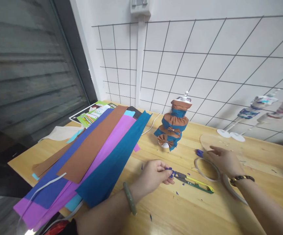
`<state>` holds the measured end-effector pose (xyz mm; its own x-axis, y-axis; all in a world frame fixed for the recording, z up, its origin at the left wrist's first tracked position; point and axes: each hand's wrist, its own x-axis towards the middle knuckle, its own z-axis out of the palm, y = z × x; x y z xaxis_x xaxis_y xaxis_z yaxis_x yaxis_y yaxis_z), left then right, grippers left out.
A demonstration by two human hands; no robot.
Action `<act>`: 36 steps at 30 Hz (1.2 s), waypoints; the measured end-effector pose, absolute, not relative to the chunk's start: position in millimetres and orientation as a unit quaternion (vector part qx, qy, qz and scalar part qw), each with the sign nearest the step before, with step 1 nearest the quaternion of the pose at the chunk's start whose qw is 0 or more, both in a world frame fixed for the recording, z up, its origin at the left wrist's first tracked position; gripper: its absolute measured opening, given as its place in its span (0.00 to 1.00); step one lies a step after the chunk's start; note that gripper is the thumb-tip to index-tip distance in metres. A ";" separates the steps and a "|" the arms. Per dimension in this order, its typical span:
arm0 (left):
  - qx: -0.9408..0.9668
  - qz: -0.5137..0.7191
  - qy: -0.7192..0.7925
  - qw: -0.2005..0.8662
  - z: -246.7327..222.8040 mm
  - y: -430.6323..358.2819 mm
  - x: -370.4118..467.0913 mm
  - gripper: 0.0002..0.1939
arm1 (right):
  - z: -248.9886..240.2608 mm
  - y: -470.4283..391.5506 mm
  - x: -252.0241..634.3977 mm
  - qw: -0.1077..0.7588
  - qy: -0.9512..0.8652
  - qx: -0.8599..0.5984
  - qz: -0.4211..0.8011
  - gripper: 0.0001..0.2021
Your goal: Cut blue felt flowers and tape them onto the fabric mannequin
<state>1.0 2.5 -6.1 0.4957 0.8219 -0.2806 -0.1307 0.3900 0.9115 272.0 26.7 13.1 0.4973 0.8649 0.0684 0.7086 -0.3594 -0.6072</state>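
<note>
My left hand (157,176) is closed, its fingertips pinching a small dark-blue crumpled paper piece (171,173) over the wooden table. Just right of those fingers lies a pair of thread snips (195,185) with yellow and green handles, blades toward my left hand. My right hand (226,161) hovers above a ring-shaped roll of tape (197,169), slightly blurred, fingers bent but apart and nothing visible in them. Near its fingertips sits another dark-blue crumpled scrap (199,152). A second ring (231,187) is partly hidden under my right wrist.
Long brown, blue, purple and teal crepe paper strips (112,166) cover the table's left side. A small dress form (174,124) in brown and teal paper stands at the back. Two more dress forms (249,112) lean at the right. Tiny blue scraps (177,193) dot the table.
</note>
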 end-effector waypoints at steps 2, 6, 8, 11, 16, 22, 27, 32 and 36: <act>0.464 0.340 0.377 0.726 -6.4 1.5 1.2 0.16 | 17.9 17.6 265.6 0.302 -0.490 -0.809 0.120 0.22; 0.517 0.364 0.358 0.687 -6.1 -3.3 0.8 0.17 | 25.6 -16.0 220.3 0.324 -0.532 -0.758 0.192 0.22; 0.565 0.364 0.353 0.651 -5.5 -5.7 -0.2 0.18 | 26.8 -32.6 191.6 0.363 -0.554 -0.660 0.356 0.25; 0.636 0.341 0.346 0.599 -3.8 -8.1 -2.2 0.19 | 25.4 -47.0 161.2 0.394 -0.556 -0.589 0.436 0.25; 0.682 0.316 0.336 0.567 2.2 -9.5 -5.0 0.21 | 17.9 -47.3 152.0 0.414 -0.543 -0.566 0.462 0.21; 0.670 0.283 0.340 0.596 6.4 -9.1 -6.1 0.21 | 10.6 -43.1 155.3 0.456 -0.466 -0.558 0.513 0.23; 0.597 0.296 0.354 0.656 -1.7 -4.7 -3.4 0.24 | 4.1 -40.1 161.5 0.496 -0.408 -0.574 0.509 0.26; 0.522 0.275 0.326 0.739 -5.6 0.5 -2.7 0.22 | 2.0 -40.5 161.6 0.511 -0.408 -0.577 0.490 0.26; 0.525 0.237 0.306 0.758 -3.6 1.2 -3.7 0.18 | 3.0 -43.1 156.0 0.497 -0.454 -0.576 0.462 0.23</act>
<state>-3.7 1.2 -3.6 0.7006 0.6804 -0.2150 -0.0381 0.3366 0.9409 156.0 -43.1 3.0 0.1593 0.9839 -0.0813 0.0639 -0.0925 -0.9937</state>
